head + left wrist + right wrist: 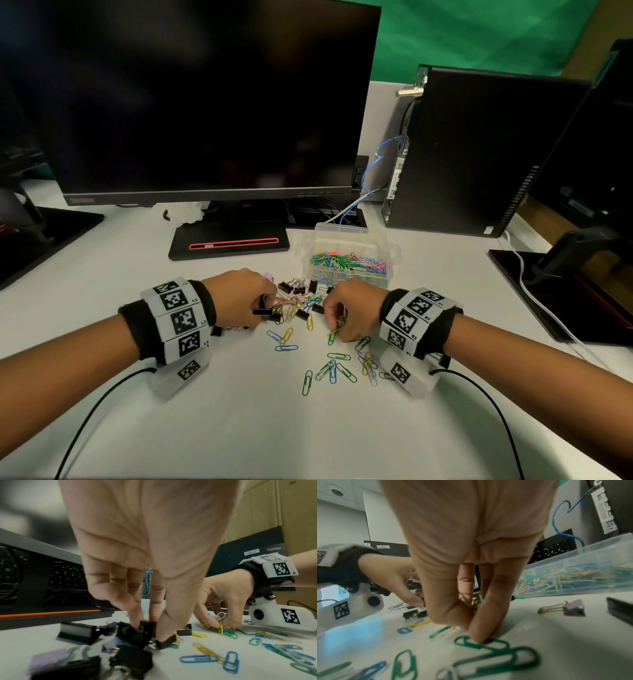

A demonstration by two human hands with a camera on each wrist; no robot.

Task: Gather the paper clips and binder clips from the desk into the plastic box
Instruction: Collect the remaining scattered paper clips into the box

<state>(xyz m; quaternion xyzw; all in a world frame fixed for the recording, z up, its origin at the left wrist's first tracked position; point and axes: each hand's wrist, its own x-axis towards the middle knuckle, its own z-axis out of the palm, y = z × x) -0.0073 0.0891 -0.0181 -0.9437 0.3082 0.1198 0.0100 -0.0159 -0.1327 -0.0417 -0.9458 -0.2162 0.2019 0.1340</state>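
Now, from the left edge of my head view, a black monitor base sits on the white bench, and next to it stands the large dark monitor on its black stand with a red slot. My left hand is down on the bench in front of that stand, its grip narrow: in the left wrist view the thumb and fingertips pinch a small black binder clip out of a cluster of black and lilac binder clips. Just right of that cluster, loose coloured wire paper clips in blue, yellow and green lie scattered on the bench between my two wrists. My right hand is lowered over them, its grip also narrow, the fingers bunched around a few yellow and silver paper clips while one fingertip presses on a green paper clip lying flat. Behind the right hand, near the monitor stand, sits the clear plastic box, open at the top and already holding a heap of coloured paper clips; one lilac binder clip lies on the bench just in front of it. Farther right stands a black computer tower with a blue cable at its back, and beyond it another black monitor base.
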